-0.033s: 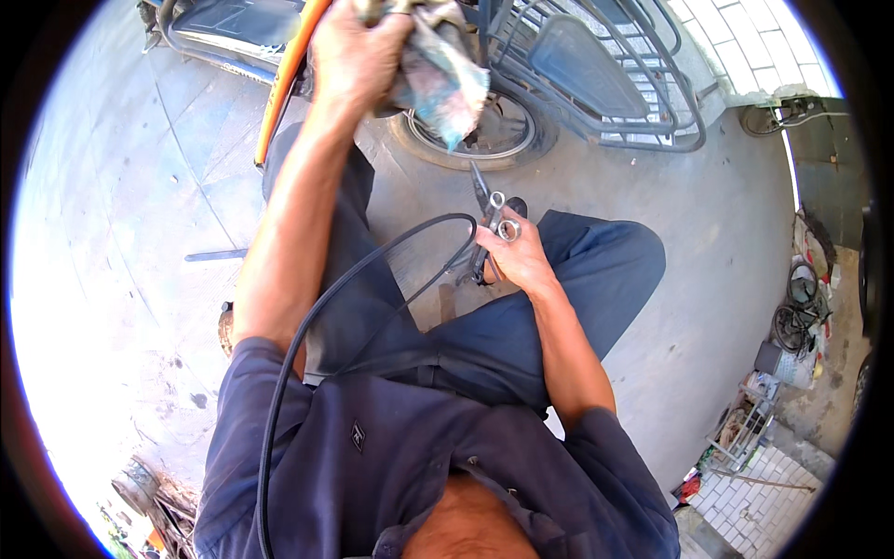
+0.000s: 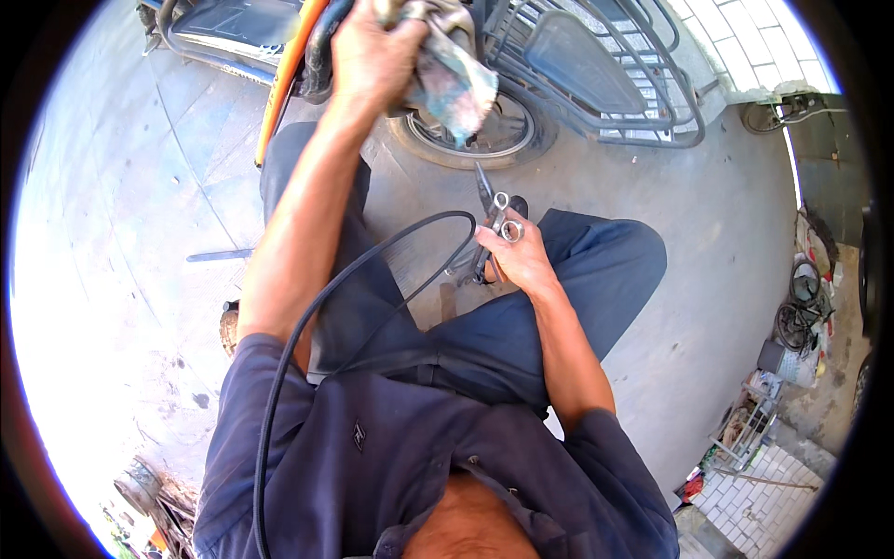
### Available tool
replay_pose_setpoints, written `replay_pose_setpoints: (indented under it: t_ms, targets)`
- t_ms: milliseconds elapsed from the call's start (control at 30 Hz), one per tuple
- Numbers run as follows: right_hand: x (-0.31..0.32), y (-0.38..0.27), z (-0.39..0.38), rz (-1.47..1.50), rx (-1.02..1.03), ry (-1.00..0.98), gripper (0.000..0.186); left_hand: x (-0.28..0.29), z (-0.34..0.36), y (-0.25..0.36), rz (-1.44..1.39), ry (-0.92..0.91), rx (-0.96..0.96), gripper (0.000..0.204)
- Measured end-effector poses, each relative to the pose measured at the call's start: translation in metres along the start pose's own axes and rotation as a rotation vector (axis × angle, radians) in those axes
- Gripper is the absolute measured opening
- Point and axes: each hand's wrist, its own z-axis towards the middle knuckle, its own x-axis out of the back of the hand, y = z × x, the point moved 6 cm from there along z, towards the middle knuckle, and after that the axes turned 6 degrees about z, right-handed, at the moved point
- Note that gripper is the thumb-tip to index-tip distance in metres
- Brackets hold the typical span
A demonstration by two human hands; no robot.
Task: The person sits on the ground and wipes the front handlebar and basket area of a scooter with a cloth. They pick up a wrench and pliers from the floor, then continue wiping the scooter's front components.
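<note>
High in the head view, my left hand (image 2: 372, 61) grips a stained, crumpled rag (image 2: 453, 88). The rag hangs in front of a tyred wheel (image 2: 494, 149) of a vehicle. Over my right knee, my right hand (image 2: 520, 250) is closed round several metal tools. Among them are wrenches with ring ends (image 2: 512, 231) and a dark tool with a tapered tip (image 2: 483, 186), which looks like pliers. Its tip points toward the wheel, apart from it. The lower ends of the tools are partly hidden by my fingers.
A black cable (image 2: 321, 303) loops across my lap. Beyond my left arm is an orange panel (image 2: 287, 79); a black metal rack (image 2: 643, 130) is at the upper right. On the floor lies a dark flat bar (image 2: 219, 255). Bicycle wheels (image 2: 796, 321) and clutter line the right edge.
My left hand and the rag have shifted slightly to the right. My right hand and its tools have barely moved.
</note>
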Motion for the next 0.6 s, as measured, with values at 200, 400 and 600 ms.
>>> replay_pose_setpoints:
  t_ms: [200, 400, 600]
  targets:
    - [0.023, 0.028, -0.015, 0.213, -0.033, 0.182, 0.029, -0.079, -0.046, -0.052, 0.395, -0.227, -0.080, 0.043]
    - [0.047, 0.011, -0.021, 0.511, -0.051, 0.366, 0.023, -0.074, -0.071, -0.066, 0.533, -0.526, 0.100, 0.051]
    - [0.058, -0.017, -0.040, 0.750, -0.119, 0.410, 0.031, -0.041, -0.055, -0.036, 0.455, -0.412, 0.039, 0.053]
